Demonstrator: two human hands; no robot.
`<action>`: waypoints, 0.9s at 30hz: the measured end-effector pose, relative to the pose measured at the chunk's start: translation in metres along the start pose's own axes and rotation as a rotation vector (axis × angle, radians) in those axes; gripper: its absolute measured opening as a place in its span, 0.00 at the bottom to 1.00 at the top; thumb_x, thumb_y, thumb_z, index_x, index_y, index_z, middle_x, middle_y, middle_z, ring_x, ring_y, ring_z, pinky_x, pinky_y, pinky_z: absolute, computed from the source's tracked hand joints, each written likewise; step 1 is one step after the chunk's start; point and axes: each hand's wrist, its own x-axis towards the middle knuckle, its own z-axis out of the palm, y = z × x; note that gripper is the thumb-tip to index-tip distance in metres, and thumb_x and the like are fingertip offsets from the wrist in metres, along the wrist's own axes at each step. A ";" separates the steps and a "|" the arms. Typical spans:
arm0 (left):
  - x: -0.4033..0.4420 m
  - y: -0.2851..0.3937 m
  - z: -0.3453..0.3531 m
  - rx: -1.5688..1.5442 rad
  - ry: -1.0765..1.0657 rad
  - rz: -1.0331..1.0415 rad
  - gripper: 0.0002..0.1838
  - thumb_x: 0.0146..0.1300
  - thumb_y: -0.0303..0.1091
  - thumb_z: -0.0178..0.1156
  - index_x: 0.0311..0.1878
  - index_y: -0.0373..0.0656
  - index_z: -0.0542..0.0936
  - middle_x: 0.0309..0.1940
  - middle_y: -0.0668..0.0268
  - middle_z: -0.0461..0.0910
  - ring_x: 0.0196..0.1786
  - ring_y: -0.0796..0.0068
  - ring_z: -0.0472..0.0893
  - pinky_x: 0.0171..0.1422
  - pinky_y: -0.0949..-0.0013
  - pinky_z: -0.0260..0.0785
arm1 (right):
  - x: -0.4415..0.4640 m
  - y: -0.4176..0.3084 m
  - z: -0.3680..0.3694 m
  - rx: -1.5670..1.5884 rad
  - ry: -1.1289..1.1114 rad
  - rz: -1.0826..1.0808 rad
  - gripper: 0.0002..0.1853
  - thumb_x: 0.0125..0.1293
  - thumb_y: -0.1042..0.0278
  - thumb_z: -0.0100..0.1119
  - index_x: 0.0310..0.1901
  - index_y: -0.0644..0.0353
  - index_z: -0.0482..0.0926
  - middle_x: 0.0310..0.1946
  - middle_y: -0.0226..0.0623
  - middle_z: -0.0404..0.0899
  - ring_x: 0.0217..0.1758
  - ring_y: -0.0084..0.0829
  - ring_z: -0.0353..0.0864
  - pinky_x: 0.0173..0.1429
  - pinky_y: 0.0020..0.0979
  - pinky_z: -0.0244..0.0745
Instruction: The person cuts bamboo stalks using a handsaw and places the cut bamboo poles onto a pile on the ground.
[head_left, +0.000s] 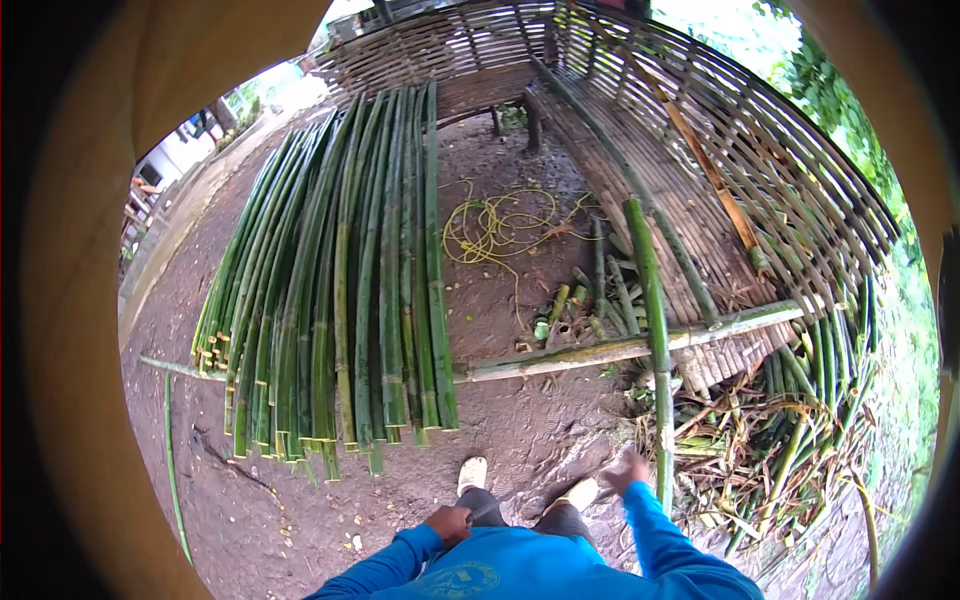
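My left hand is curled closed in front of my left thigh; whatever it may hold is hidden. My right hand is held out to the right, slightly blurred, with its fingers apart and nothing visible in it. Just right of it stands a long green bamboo pole, leaning across a pale crosswise bamboo pole; I see a small gap between hand and pole. Ahead on the left, many long split or thin bamboo lengths lie side by side over that same crosswise pole, their cut ends towards me.
A slatted bamboo bench with a lattice back stands at the right. Yellow rope lies coiled on the muddy ground. Bamboo scraps and husks pile up at the lower right. A thin green stick lies at the left.
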 end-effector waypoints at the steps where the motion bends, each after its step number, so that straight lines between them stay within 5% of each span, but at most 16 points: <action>1: 0.000 0.014 -0.012 0.001 -0.019 -0.021 0.15 0.45 0.43 0.57 0.29 0.40 0.76 0.28 0.48 0.78 0.35 0.47 0.78 0.40 0.52 0.69 | -0.028 0.018 -0.059 -0.034 0.015 0.226 0.50 0.32 0.53 0.78 0.60 0.63 0.65 0.54 0.49 0.72 0.56 0.46 0.71 0.63 0.39 0.65; 3: 0.005 0.029 -0.023 0.002 0.063 -0.003 0.13 0.44 0.40 0.57 0.27 0.41 0.76 0.26 0.48 0.78 0.33 0.48 0.78 0.37 0.52 0.69 | -0.066 0.104 -0.064 -0.148 0.019 0.621 0.65 0.27 0.46 0.79 0.68 0.60 0.50 0.66 0.52 0.54 0.70 0.46 0.52 0.72 0.38 0.52; 5: 0.013 0.042 -0.032 0.001 0.133 0.038 0.12 0.44 0.40 0.57 0.27 0.41 0.76 0.25 0.48 0.77 0.31 0.47 0.78 0.36 0.53 0.69 | -0.101 0.169 -0.051 -0.177 -0.267 0.794 0.73 0.25 0.40 0.78 0.70 0.54 0.38 0.70 0.55 0.40 0.74 0.46 0.39 0.74 0.37 0.45; 7: 0.013 0.072 -0.049 0.025 0.204 0.049 0.11 0.44 0.39 0.57 0.26 0.40 0.76 0.24 0.48 0.76 0.30 0.46 0.77 0.35 0.52 0.68 | -0.131 0.207 -0.023 -0.089 -0.274 0.843 0.72 0.21 0.53 0.81 0.70 0.54 0.42 0.68 0.52 0.48 0.73 0.46 0.45 0.73 0.36 0.50; 10: 0.032 0.086 -0.066 0.103 0.302 0.107 0.11 0.45 0.37 0.57 0.26 0.38 0.75 0.22 0.46 0.75 0.29 0.45 0.77 0.33 0.52 0.67 | -0.141 0.222 0.002 -0.024 -0.284 0.829 0.70 0.20 0.54 0.81 0.69 0.54 0.46 0.66 0.50 0.53 0.71 0.46 0.51 0.71 0.36 0.54; 13: 0.041 0.099 -0.070 0.162 0.454 0.100 0.10 0.47 0.35 0.56 0.26 0.36 0.73 0.22 0.46 0.74 0.27 0.44 0.76 0.31 0.52 0.66 | -0.128 0.238 0.022 -0.075 -0.155 0.922 0.55 0.26 0.58 0.78 0.63 0.52 0.60 0.64 0.47 0.57 0.64 0.45 0.63 0.67 0.36 0.62; 14: 0.043 0.106 -0.074 0.143 0.443 0.066 0.10 0.47 0.35 0.56 0.26 0.36 0.73 0.21 0.45 0.74 0.27 0.44 0.75 0.31 0.53 0.66 | -0.123 0.191 -0.014 -0.071 -0.101 0.978 0.48 0.30 0.60 0.76 0.60 0.54 0.65 0.62 0.45 0.61 0.63 0.43 0.65 0.65 0.35 0.65; 21: 0.080 0.113 -0.081 0.017 0.444 0.025 0.10 0.46 0.34 0.57 0.25 0.36 0.72 0.19 0.47 0.72 0.23 0.49 0.73 0.28 0.56 0.64 | -0.097 0.270 0.034 -0.176 -0.036 0.555 0.37 0.34 0.57 0.69 0.50 0.65 0.73 0.45 0.51 0.78 0.52 0.47 0.75 0.58 0.38 0.70; 23: 0.096 0.112 -0.086 -0.020 0.444 0.028 0.10 0.45 0.35 0.57 0.24 0.37 0.71 0.18 0.49 0.71 0.22 0.53 0.71 0.28 0.57 0.63 | -0.064 0.224 -0.011 -0.155 -0.295 0.622 0.36 0.35 0.56 0.68 0.50 0.62 0.73 0.46 0.50 0.77 0.53 0.46 0.75 0.59 0.38 0.69; 27: 0.136 0.117 -0.104 -0.062 0.431 0.084 0.10 0.44 0.35 0.58 0.23 0.40 0.69 0.16 0.52 0.70 0.20 0.58 0.68 0.27 0.57 0.61 | 0.027 0.107 -0.077 -0.178 -0.171 0.477 0.32 0.38 0.51 0.67 0.48 0.58 0.76 0.46 0.46 0.78 0.50 0.47 0.76 0.57 0.40 0.69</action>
